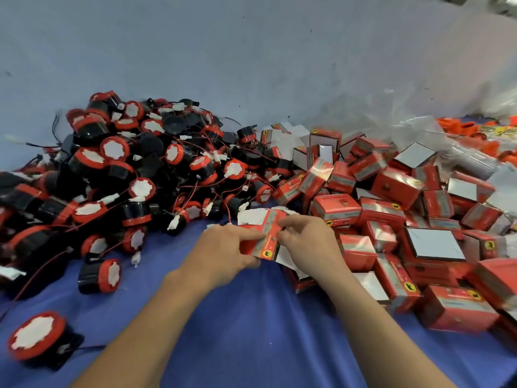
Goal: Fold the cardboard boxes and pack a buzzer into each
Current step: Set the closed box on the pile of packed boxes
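Seen from above, a person's two bare forearms reach forward over a desk (251, 317) covered in a deep blue cloth. Near the middle of the desk both hands hold one small red cardboard box (264, 238), not yet fully folded, with white flaps sticking out at its far end and a yellow round logo on its near side. The left hand (223, 253) grips the box's left side with curled fingers, the index finger lying along its top. The right hand (305, 245) pinches the box's right side between thumb and bent fingers. The box is lifted slightly above the cloth, between the two heaps described below.

The left half of the desk holds a large heap of buzzers (134, 169): round black bodies with red rims, white paper-covered faces, and thin red and black wires ending in white plugs. One loose buzzer (100, 275) lies just in front of the heap, and another single buzzer (36, 337) sits near the front left corner.

The right half holds a heap of red boxes (405, 219), most folded up, some showing white faces, tumbled at all angles and reaching the right edge. Behind them, towards the far right corner, lie clear plastic bags (447, 147) and some orange parts (472, 127), blurred.
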